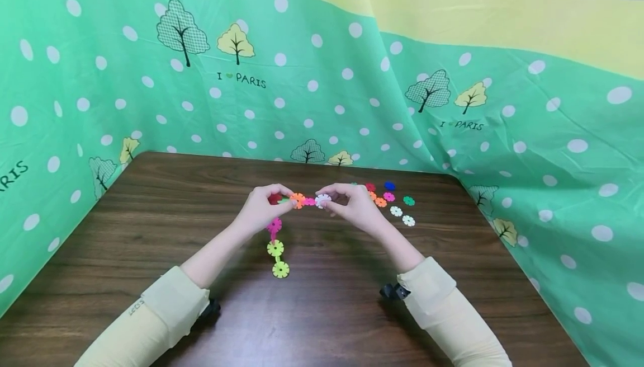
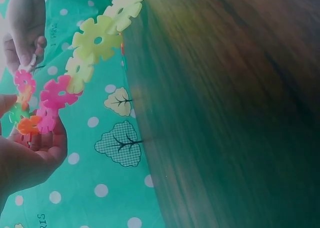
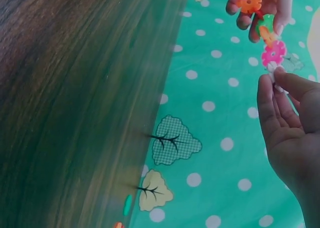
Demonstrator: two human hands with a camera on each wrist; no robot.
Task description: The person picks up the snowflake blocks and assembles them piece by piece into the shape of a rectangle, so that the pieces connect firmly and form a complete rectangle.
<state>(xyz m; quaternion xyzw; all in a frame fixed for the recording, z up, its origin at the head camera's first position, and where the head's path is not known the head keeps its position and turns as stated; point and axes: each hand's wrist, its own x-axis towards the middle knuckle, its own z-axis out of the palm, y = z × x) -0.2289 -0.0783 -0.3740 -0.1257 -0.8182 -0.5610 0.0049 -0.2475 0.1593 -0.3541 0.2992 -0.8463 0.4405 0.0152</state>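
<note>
My left hand (image 1: 263, 208) pinches a chain of linked notched flower discs near an orange disc (image 1: 298, 201). From that hand hangs the rest of the chain, with pink discs (image 2: 59, 92) and yellow-green discs (image 2: 97, 39) in the left wrist view. My right hand (image 1: 358, 208) pinches a white disc (image 1: 322, 201) at the chain's other end. Between the hands sits a pink disc (image 3: 274, 53), touching the white one in the right wrist view. A green disc (image 2: 19, 112) shows beside the left thumb. The left fingers partly hide a red disc (image 1: 274, 198).
Loose discs lie on the brown wooden table (image 1: 322, 311) right of the right hand: a blue disc (image 1: 389, 186), a green disc (image 1: 409, 201), white discs (image 1: 396, 211) and several others. A green dotted cloth (image 1: 312, 115) hangs behind the table and along its sides.
</note>
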